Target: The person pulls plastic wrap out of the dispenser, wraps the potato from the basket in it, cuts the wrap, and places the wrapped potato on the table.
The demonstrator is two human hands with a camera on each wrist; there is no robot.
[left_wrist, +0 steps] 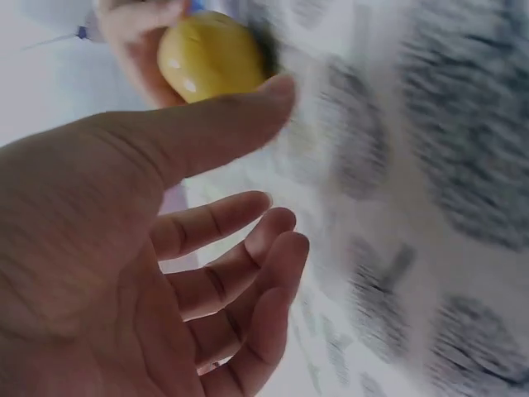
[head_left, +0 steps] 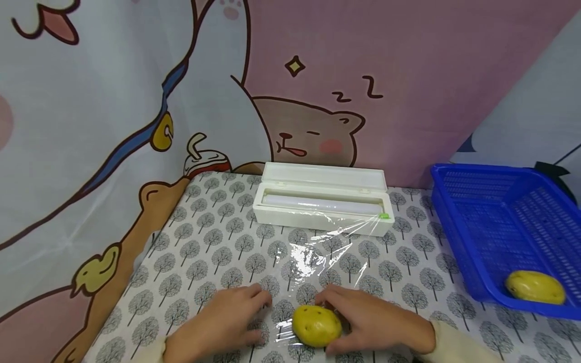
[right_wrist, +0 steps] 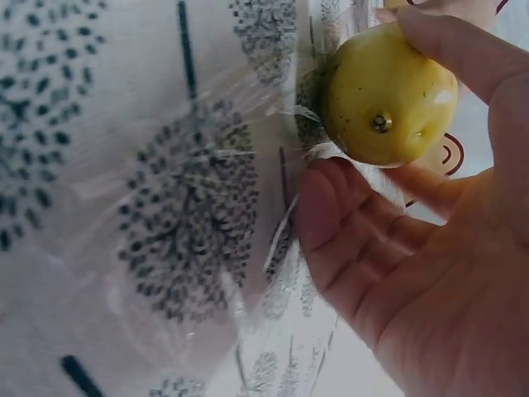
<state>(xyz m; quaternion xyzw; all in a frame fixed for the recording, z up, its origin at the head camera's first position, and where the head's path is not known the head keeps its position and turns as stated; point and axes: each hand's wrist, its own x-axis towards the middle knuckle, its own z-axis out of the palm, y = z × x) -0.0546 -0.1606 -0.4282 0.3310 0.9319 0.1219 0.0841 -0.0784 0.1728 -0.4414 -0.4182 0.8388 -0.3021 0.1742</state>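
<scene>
A yellow potato (head_left: 316, 326) sits on a sheet of clear cling film (head_left: 306, 259) spread over the table. My right hand (head_left: 369, 318) holds the potato from its right side; in the right wrist view the thumb lies along one side of the potato (right_wrist: 388, 95) and the fingers bend around the other. To the left of the potato, apart from it, is my left hand (head_left: 227, 320), its fingers loosely bent with nothing between them. The film runs back to a white dispenser box (head_left: 322, 199) with its lid raised, a film roll (head_left: 322, 203) inside and a green slider (head_left: 384, 216) on its front edge.
On the right stands a blue plastic basket (head_left: 467, 252) with another yellow potato (head_left: 535, 287) in its near corner. A tree-print cloth (head_left: 181, 262) covers the table. Behind it and along the left hangs a cartoon-print curtain (head_left: 408, 75).
</scene>
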